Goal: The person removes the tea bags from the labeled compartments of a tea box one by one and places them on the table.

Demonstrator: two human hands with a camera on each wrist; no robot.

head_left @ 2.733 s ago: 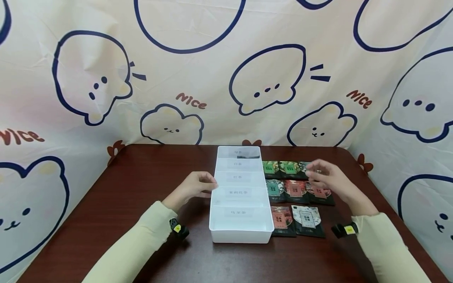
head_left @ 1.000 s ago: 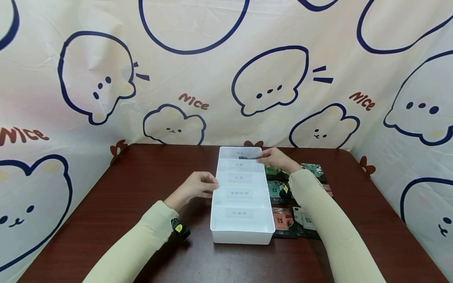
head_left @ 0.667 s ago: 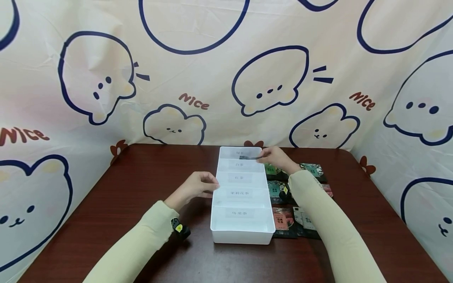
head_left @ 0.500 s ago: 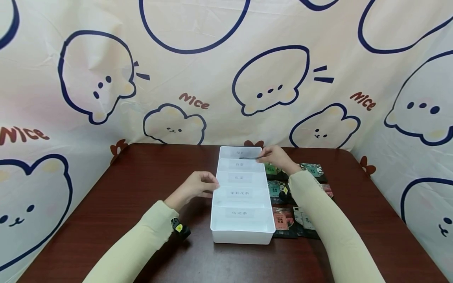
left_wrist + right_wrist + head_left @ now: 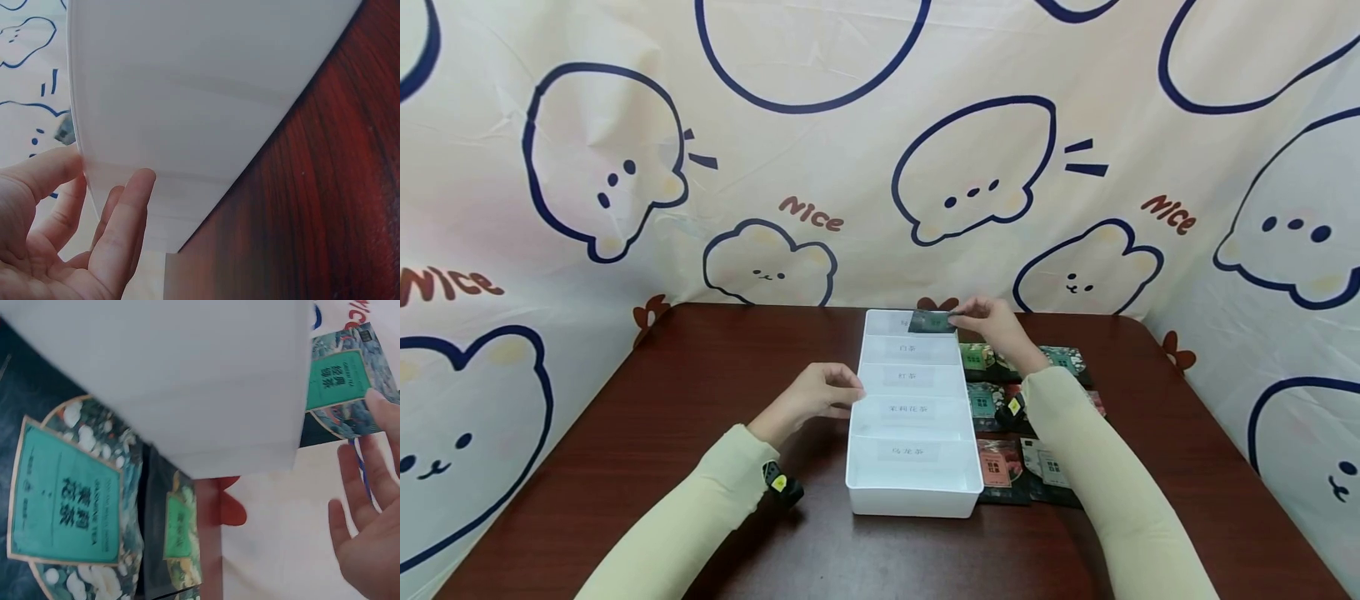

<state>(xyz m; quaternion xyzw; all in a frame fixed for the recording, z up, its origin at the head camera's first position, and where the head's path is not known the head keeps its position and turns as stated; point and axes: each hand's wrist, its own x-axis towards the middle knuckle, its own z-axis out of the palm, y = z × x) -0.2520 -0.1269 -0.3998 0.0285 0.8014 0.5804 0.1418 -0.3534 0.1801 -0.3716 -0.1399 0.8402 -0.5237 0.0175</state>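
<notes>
A long white compartment box (image 5: pixel 914 500) with labelled sections stands mid-table. At its far end, my right hand (image 5: pixel 992 325) pinches a dark tea bag packet (image 5: pixel 931 322) by its right edge, raised at the farthest compartment. In the right wrist view the packet's green label (image 5: pixel 337 378) reads green tea, and the thumb lies over its corner while other fingers spread below. My left hand (image 5: pixel 820 390) pinches the box's left rim between thumb and index finger. Its other fingers lie along the outer wall in the left wrist view.
Rows of tea packets lie right of the box: a light green one (image 5: pixel 973 357) at the back, a teal jasmine one (image 5: pixel 982 402) in the middle, a red one (image 5: pixel 997 467) and a white-labelled one (image 5: pixel 1051 468) in front. My right sleeve covers some.
My right hand has moved from over the packets to the box's far end and gripped the packet there. In the last half second it has lifted the packet, whose face now shows. Left hand stays.
</notes>
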